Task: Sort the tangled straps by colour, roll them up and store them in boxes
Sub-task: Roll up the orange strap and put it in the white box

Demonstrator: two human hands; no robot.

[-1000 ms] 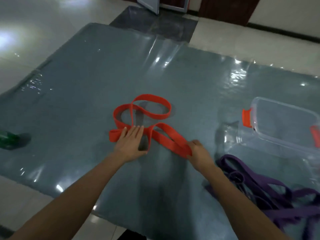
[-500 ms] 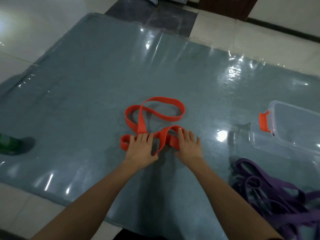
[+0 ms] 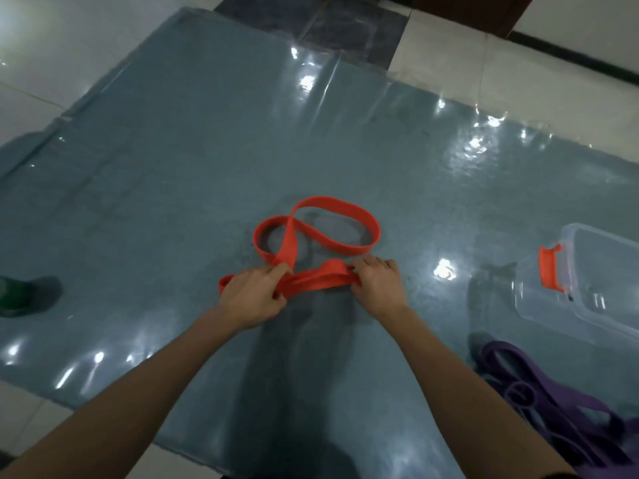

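The orange strap (image 3: 313, 283) lies near the middle of the grey mat (image 3: 173, 167). Its near run is flattened between the two hands, and two loose loops stand just beyond them. The left hand (image 3: 254, 292) grips the strap where the layers cross, fingers curled round it. The right hand (image 3: 375, 283) pinches the folded end, fingers curled over the small hump there.

The step in hand looks like starting the roll. To do it well, the right hand should turn the folded end tightly over itself toward the left. Meanwhile the left hand should hold the layers flat and stacked, edges aligned, feeding slack only as the roll takes it. The far loops carry a twist, which likely needs smoothing out before it reaches the roll, or the coil will bulge.

The clear box (image 3: 539, 299) sits at the right, well apart. The purple straps (image 3: 539, 385) lie heaped at the near right.
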